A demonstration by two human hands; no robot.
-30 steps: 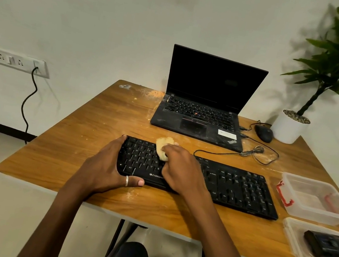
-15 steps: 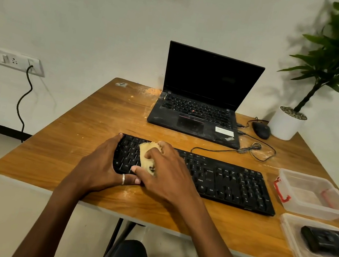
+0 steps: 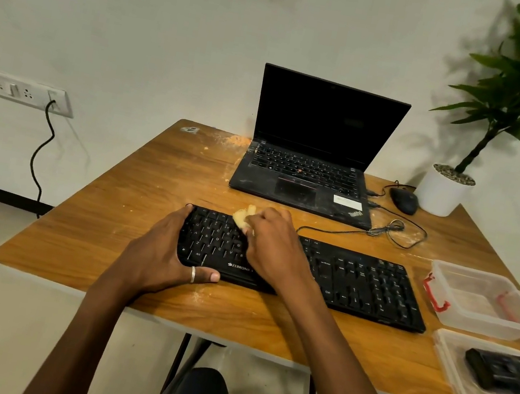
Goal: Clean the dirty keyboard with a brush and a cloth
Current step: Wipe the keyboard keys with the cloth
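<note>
Keyboard [image 3: 358,280] lies left-right; left fingers [image 3: 177,222] clasp its end, right fingers [image 3: 270,221] pinch cloth [image 3: 242,217].

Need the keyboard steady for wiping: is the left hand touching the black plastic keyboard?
Touching. Head view shows the left hand clasping the left end of the black plastic keyboard, thumb against its front edge.
</note>
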